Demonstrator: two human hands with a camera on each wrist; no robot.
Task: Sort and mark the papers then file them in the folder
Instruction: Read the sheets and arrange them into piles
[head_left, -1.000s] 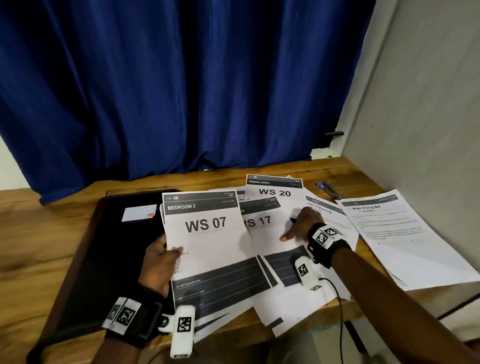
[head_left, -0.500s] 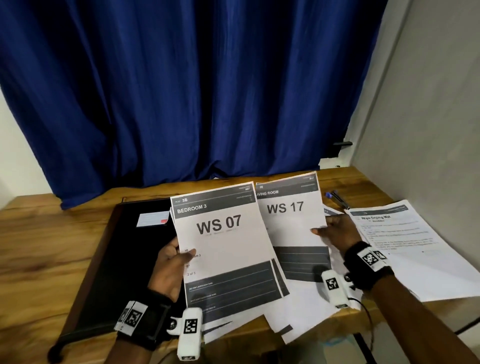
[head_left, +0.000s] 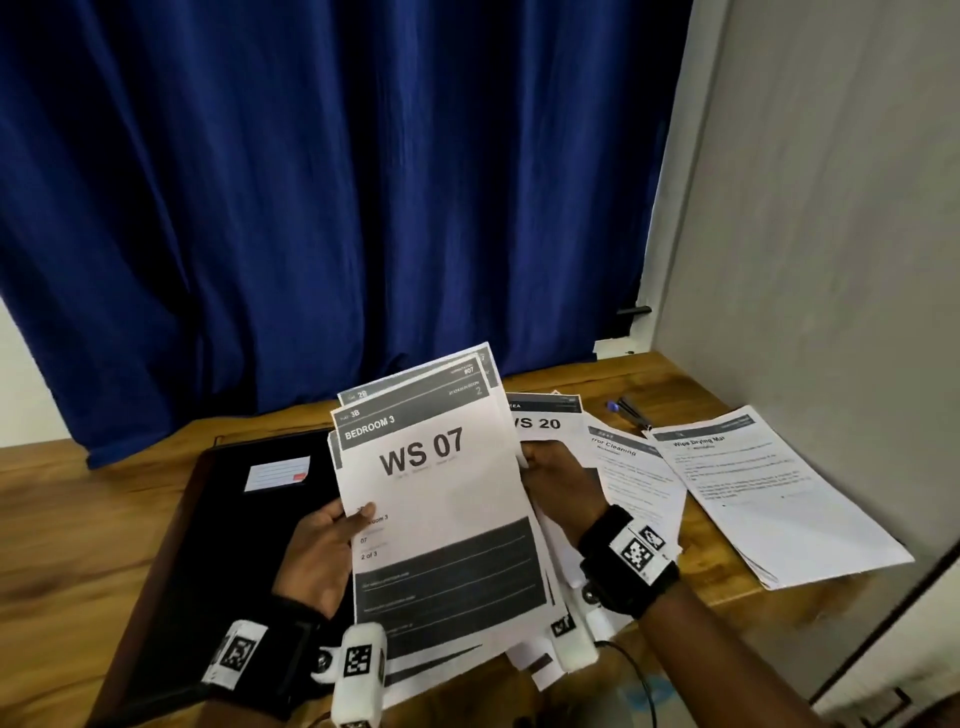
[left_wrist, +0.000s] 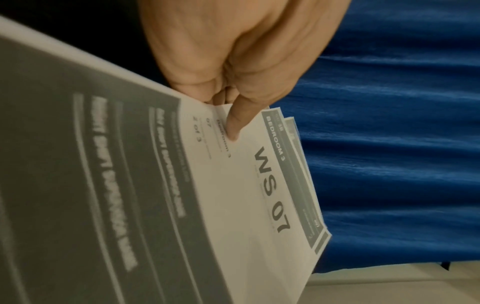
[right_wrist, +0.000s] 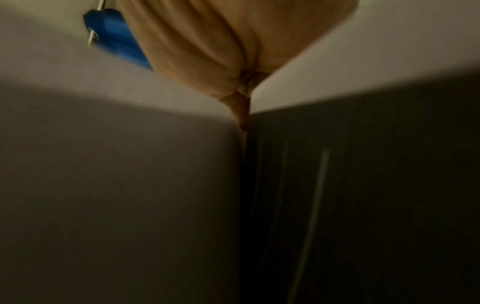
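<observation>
Two hands up: left hand (head_left: 324, 553) pinching the WS 07 stack (head_left: 441, 499) above the black folder (head_left: 171, 545), right hand (head_left: 556, 480) gripping its other edge. Sorting, likely. Next: grab WS 20 sheet (head_left: 545, 422) off the bench (head_left: 62, 493); no slipping.

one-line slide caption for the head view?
Both hands hold a sheaf of papers above the black folder.

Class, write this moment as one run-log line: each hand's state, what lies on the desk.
left hand: grips WS 07 stack | right hand: holds stack's right edge | desk: WS 20 sheet, folder
</observation>
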